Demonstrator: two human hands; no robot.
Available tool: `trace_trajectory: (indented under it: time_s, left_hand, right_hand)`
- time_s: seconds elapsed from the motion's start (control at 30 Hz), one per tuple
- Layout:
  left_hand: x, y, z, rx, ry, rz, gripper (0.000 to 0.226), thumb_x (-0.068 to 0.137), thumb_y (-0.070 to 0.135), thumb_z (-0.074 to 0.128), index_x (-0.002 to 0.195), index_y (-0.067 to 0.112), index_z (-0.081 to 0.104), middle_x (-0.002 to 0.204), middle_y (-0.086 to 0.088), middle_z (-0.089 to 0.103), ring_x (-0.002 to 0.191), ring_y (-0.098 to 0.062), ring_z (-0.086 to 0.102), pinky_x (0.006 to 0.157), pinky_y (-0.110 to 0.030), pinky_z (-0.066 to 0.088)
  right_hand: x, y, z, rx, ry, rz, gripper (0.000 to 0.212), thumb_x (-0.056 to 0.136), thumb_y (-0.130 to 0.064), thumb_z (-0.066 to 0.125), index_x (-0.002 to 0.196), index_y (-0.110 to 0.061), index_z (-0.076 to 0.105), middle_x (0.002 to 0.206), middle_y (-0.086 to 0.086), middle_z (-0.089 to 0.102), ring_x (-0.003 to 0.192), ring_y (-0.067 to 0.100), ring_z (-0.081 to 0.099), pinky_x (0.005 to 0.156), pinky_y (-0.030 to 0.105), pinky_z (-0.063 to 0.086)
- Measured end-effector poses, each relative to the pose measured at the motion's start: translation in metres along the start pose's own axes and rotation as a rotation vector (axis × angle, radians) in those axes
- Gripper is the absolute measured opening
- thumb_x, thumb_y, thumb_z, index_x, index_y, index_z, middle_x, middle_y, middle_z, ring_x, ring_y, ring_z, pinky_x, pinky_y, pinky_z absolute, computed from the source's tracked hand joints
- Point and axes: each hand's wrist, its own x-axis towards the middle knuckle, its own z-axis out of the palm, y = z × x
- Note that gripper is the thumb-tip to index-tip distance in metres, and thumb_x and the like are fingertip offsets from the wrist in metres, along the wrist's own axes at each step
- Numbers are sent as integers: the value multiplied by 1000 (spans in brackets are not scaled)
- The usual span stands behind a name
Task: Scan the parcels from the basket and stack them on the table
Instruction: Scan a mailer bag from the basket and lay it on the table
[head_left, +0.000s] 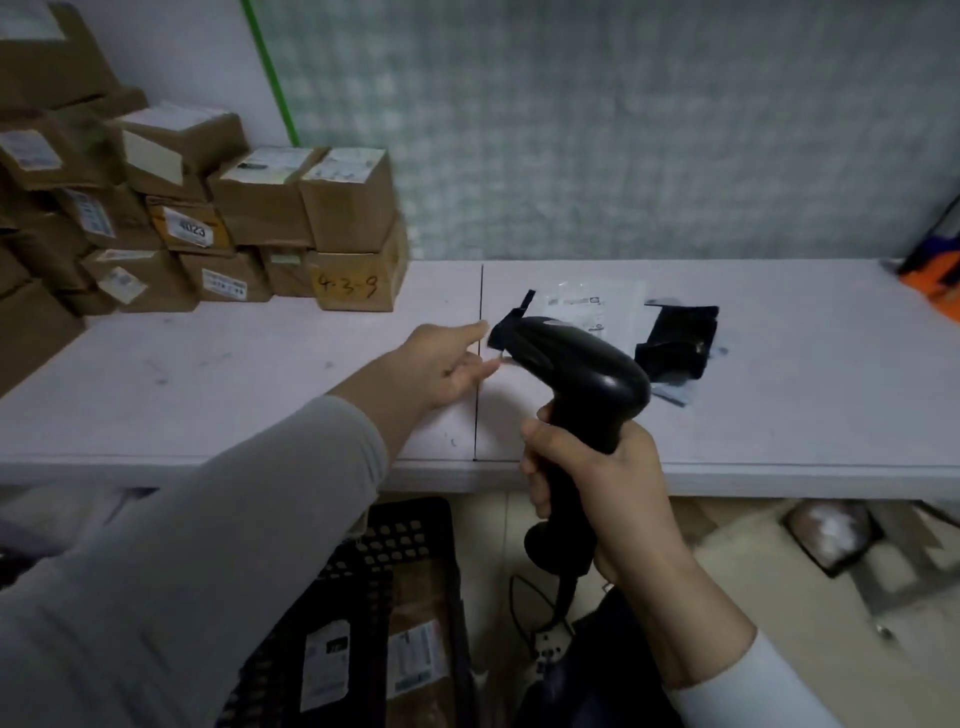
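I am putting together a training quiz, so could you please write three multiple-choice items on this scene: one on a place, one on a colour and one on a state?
1. Where do the stacked cardboard boxes stand?
A on the floor
B on the left end of the table
C on a chair

2. What colour is the scanner?
A black
B white
C yellow

3. What is the right hand doing?
A resting flat on the table
B gripping the scanner's handle
C lifting a box

Answers:
1 B: the boxes sit on the tabletop, against the wall.
2 A: its whole body is black.
3 B: the fingers curl round the handle.
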Motion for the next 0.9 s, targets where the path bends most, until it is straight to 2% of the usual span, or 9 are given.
trace_trajectory:
  time_s: [0.07, 0.13, 0.2, 0.27, 0.37, 0.5, 0.67, 0.77, 0.9]
  left_hand:
    - [-13, -11, -25, -9, -13, -18, 29, 88, 1, 62, 114, -11, 55, 104, -19, 60, 86, -21, 61, 58, -21, 55]
    - [-33, -23, -60, -22, 41, -12, 8, 90, -6, 53, 92, -4, 61, 78, -10, 63, 65, -13, 62, 52, -17, 51]
    - [-58, -38, -97, -42, 118, -6, 28, 84, -11, 49, 63, 1, 64, 57, -7, 61, 47, -11, 60, 50, -20, 49]
    - [-78, -57, -134, -28, 237, -12, 47, 81, -16, 38, 49, 6, 63, 51, -4, 61, 44, -11, 58, 43, -18, 43]
    - [-95, -94, -184, 96, 372, -95, 43, 77, -19, 26, 67, 5, 60, 65, -6, 60, 52, -13, 56, 46, -21, 35]
    - [-97, -148, -237, 167, 486, -235, 28, 90, -8, 39, 73, 5, 57, 67, -8, 58, 56, -17, 50, 50, -25, 35]
    - [-66, -234, -286, 245, 451, -460, 15, 93, 0, 51, 80, 2, 57, 80, -14, 57, 59, -16, 50, 51, -25, 46]
    - [-39, -286, -304, 373, 423, -546, 23, 90, 1, 55, 111, -8, 60, 80, -12, 58, 60, -17, 54, 58, -25, 50]
    - [-11, -341, -320, 461, 425, -578, 28, 90, 9, 59, 114, -5, 60, 111, -21, 63, 102, -36, 60, 72, -35, 48]
  right_hand:
    - [0, 11, 9, -22, -58, 35, 12, 84, -3, 66, 78, -7, 56, 56, 11, 54, 41, 20, 45, 42, 26, 39]
    - [-1, 26, 24, -83, -153, 74, 11, 84, -4, 66, 81, -6, 56, 56, 10, 56, 41, 20, 46, 43, 27, 40]
    - [-3, 44, 43, -156, -249, 117, 10, 84, -5, 66, 80, -5, 57, 58, 11, 59, 40, 19, 47, 43, 28, 40]
    - [-6, 64, 64, -233, -343, 158, 12, 84, -6, 68, 77, -4, 58, 59, 12, 61, 39, 18, 49, 44, 28, 41]
    - [-9, 96, 90, -343, -452, 238, 11, 83, -9, 70, 81, -4, 61, 55, 8, 62, 40, 18, 50, 41, 27, 41]
    - [-3, 137, 110, -507, -553, 344, 14, 82, -8, 72, 82, -9, 58, 48, 2, 60, 37, 16, 50, 40, 26, 41]
    - [17, 179, 126, -626, -565, 492, 12, 84, -8, 70, 87, -6, 59, 54, 5, 61, 40, 18, 50, 42, 28, 42]
    - [31, 205, 141, -669, -577, 584, 10, 84, -7, 69, 83, -5, 60, 55, 6, 60, 43, 19, 50, 45, 30, 42]
    - [52, 241, 165, -748, -600, 694, 11, 85, -8, 69, 80, -9, 59, 57, 7, 60, 45, 19, 51, 48, 31, 43]
